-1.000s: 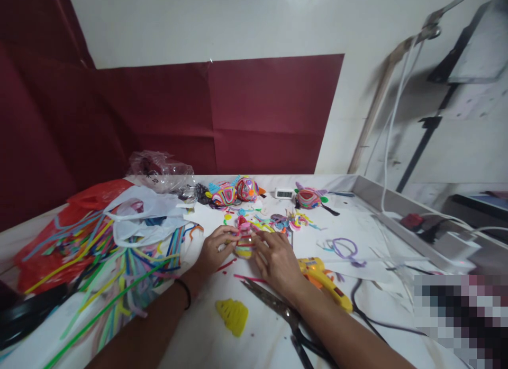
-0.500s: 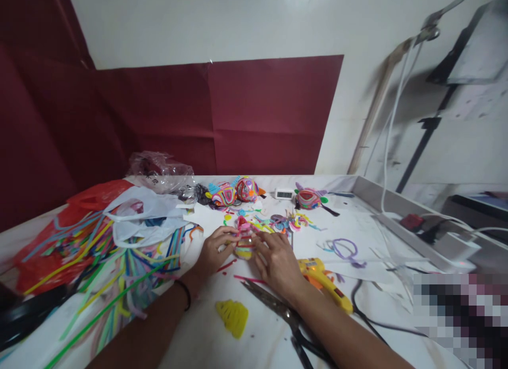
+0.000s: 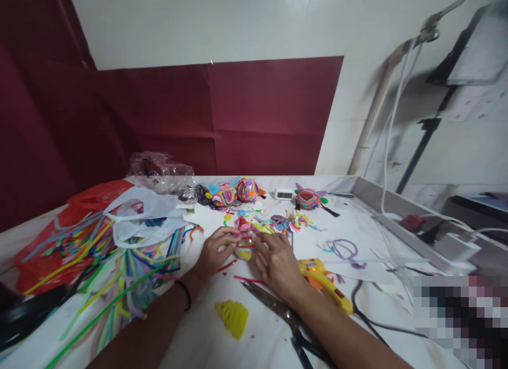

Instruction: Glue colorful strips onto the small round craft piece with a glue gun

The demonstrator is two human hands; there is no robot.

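Between my hands is a small rounded piece striped in yellow, white and red, partly hidden by fingers. My left hand is closed at its left side, fingertips pinching a strip along its upper edge. From the other side my right hand grips it with bent fingers. Just beyond it a pink-red craft piece shows. Scissors with dark handles lie partly under my right forearm. Nearer me rests a yellow ridged piece. A yellow glue gun lies right of my right hand.
Bundled pipe cleaners spread at left, beside a red bag and a white plastic bag. Colourful striped fish-like figures stand behind, near a small digital clock. A power strip and cables lie at right.
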